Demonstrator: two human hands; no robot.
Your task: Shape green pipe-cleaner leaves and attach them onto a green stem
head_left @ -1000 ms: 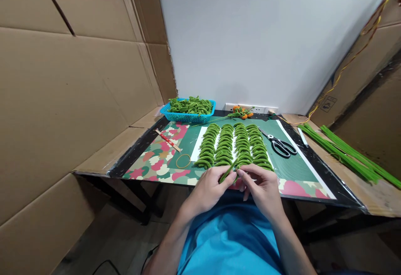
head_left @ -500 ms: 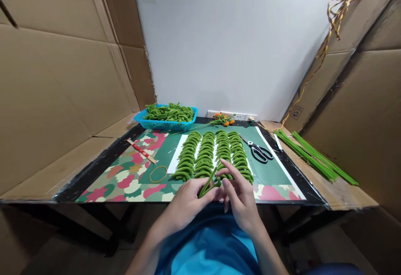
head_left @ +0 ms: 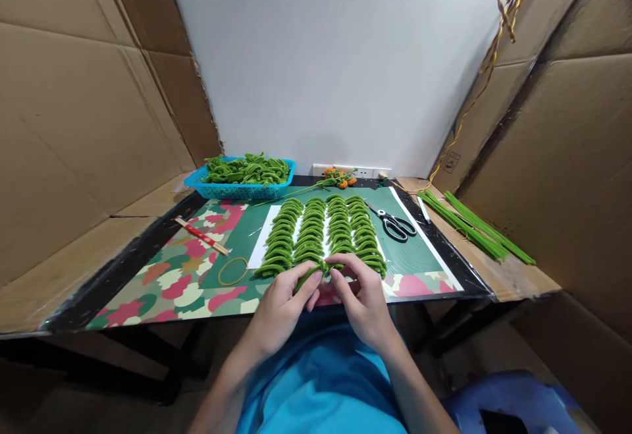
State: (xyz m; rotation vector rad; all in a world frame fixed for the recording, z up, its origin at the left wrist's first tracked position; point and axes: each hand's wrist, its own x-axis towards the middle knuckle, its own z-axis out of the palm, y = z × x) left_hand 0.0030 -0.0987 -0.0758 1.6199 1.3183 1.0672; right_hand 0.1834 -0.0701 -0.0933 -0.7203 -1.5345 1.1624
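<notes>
My left hand (head_left: 279, 305) is closed round a bent green pipe cleaner (head_left: 305, 278), which runs between thumb and forefinger. Facing it, my right hand (head_left: 364, 302) pinches the piece's other end, with thumb and forefinger almost meeting the left fingertips. Part of the piece is hidden by my fingers. Just beyond both hands, curved green pipe cleaner pieces (head_left: 310, 228) lie in several neat columns on a white sheet (head_left: 260, 240).
A blue basket (head_left: 237, 190) heaped with green pieces stands back left. Scissors (head_left: 395, 226) lie right of the columns, with long green pipe cleaners (head_left: 469, 230) farther right. A rubber band (head_left: 233, 271), chopsticks in a red wrapper (head_left: 202, 235) and orange flowers (head_left: 340, 177) lie around.
My right fingers, spread and raised before, have come down to pinch the pipe cleaner. The held piece sits lower and flatter between my hands. The view has shifted slightly.
</notes>
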